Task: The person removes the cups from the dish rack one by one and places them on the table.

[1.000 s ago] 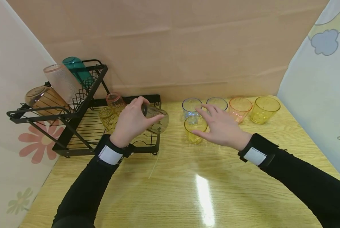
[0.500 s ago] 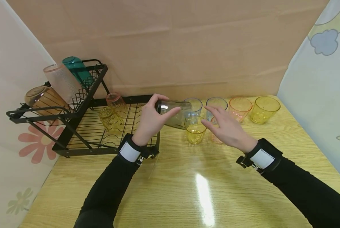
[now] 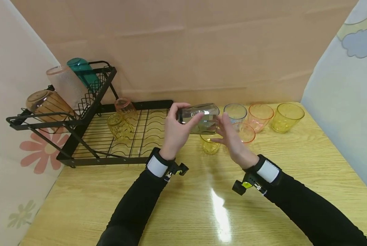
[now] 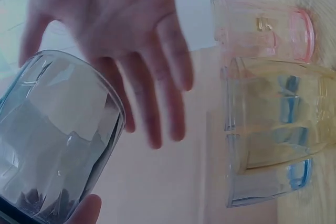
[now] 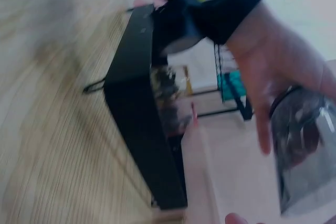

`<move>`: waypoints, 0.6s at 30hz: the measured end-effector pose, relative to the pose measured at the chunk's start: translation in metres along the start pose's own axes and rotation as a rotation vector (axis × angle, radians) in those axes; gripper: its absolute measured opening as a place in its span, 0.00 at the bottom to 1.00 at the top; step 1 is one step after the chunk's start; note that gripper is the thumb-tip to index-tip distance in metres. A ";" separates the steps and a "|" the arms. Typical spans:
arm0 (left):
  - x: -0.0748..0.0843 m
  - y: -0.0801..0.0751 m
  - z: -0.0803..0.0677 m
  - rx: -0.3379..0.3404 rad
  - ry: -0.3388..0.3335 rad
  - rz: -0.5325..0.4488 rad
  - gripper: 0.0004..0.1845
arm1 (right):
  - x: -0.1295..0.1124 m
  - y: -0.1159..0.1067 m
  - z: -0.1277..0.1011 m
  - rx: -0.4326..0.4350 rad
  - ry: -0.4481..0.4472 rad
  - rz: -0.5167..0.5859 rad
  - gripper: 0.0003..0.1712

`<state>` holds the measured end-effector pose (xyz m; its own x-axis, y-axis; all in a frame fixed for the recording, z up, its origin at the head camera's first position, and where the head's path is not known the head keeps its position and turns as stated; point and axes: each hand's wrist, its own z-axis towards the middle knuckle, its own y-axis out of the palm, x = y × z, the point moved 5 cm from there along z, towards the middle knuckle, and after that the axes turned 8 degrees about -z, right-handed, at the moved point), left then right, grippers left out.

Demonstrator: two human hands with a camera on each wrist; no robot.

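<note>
My left hand (image 3: pixel 185 116) grips a clear grey glass (image 3: pixel 202 118) by its base and holds it on its side above the table, mouth toward the right. My right hand (image 3: pixel 226 129) is open with straight fingers beside the glass's mouth; whether it touches, I cannot tell. In the left wrist view the glass (image 4: pixel 52 135) fills the lower left, with the right palm (image 4: pixel 121 40) spread behind its rim. The right wrist view shows the glass (image 5: pixel 307 156) blurred under the left hand (image 5: pixel 283 72).
A black wire dish rack (image 3: pixel 79 159) stands at the left with several tumblers in it. Below the hands stand a yellow cup (image 3: pixel 208 145) and an orange cup (image 3: pixel 246 133). Behind are a blue cup (image 3: pixel 235 111), another orange cup (image 3: pixel 259 116) and a yellow cup (image 3: pixel 286 116).
The left hand has carried the grey glass rightward from the rack's edge to above the cups. The right hand has drawn back from the yellow cup and risen toward the glass's mouth.
</note>
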<state>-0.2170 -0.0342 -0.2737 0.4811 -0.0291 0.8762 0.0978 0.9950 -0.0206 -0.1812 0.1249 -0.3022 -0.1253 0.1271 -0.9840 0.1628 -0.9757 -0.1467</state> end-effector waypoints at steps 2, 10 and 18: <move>-0.002 -0.001 -0.001 0.021 0.006 -0.006 0.25 | -0.003 0.007 0.002 -0.001 0.018 0.048 0.58; -0.007 -0.002 -0.010 0.058 0.057 -0.010 0.26 | -0.016 0.025 0.008 0.068 0.089 0.150 0.41; -0.017 0.004 -0.027 0.071 0.131 -0.032 0.27 | -0.011 0.027 0.007 0.205 0.201 0.147 0.35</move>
<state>-0.2013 -0.0320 -0.3012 0.5889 -0.0687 0.8053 0.0553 0.9975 0.0446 -0.1825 0.0953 -0.2945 0.0837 -0.0054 -0.9965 -0.0381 -0.9993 0.0022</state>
